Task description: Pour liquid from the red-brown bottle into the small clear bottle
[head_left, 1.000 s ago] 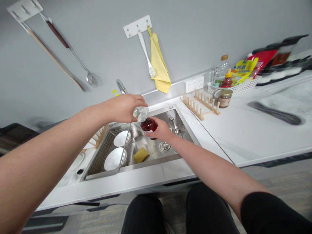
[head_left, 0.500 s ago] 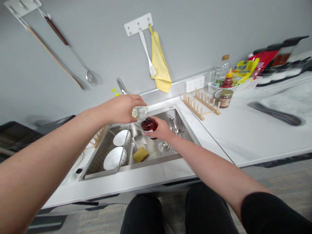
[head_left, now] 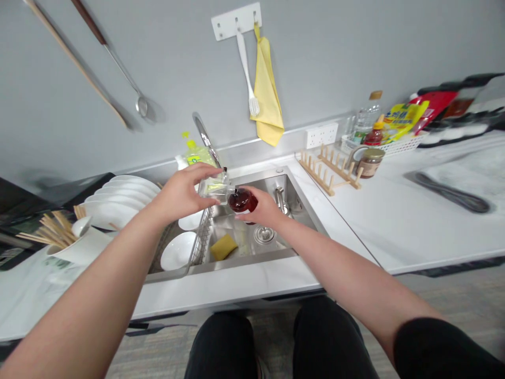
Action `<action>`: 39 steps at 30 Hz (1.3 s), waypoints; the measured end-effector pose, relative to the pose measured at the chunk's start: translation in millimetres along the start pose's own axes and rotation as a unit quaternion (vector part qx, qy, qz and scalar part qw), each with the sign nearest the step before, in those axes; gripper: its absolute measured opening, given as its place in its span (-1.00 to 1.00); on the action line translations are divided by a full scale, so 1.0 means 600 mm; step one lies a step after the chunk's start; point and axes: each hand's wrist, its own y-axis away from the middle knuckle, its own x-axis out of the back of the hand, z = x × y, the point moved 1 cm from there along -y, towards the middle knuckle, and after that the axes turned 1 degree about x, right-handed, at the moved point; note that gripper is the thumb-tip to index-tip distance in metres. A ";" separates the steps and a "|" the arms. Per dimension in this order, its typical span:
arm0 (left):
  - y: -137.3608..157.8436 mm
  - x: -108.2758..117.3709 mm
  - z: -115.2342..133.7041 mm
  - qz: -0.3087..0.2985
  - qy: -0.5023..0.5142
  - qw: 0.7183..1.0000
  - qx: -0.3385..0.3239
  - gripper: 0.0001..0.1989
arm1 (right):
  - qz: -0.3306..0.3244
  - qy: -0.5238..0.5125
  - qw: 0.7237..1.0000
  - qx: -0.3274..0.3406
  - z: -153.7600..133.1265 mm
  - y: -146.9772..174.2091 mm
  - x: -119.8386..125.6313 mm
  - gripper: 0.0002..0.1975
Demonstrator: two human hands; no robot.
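Observation:
My left hand point(head_left: 185, 187) grips a clear glass container point(head_left: 213, 188), tipped on its side over the sink. The container's right end meets the top of a bottle of dark red liquid point(head_left: 241, 202); I cannot tell whether liquid passes between them. My right hand point(head_left: 261, 206) is wrapped round the red bottle from the right. Beneath both hands is the steel sink point(head_left: 244, 259), with a yellow sponge point(head_left: 223, 247) in it. White bowls point(head_left: 178, 251) sit in a wire basket at the sink's left side.
Stacked white plates point(head_left: 114, 202) and a white holder of chopsticks point(head_left: 84, 250) stand left. A faucet point(head_left: 205, 137) and a yellow-green pump bottle point(head_left: 197, 152) are behind the sink. Right are a wooden rack point(head_left: 331, 171), a jar point(head_left: 371, 163) and a white basket point(head_left: 402, 145).
My left hand has turned and shifted slightly left, showing more of the clear container, which now lies nearly level. My right hand and the red bottle have barely moved. The view has swung left and down.

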 end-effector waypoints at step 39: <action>0.155 -0.220 -0.164 0.233 0.578 0.747 0.231 -0.32 | 0.007 0.012 0.996 -0.085 -0.177 0.066 0.030 -0.10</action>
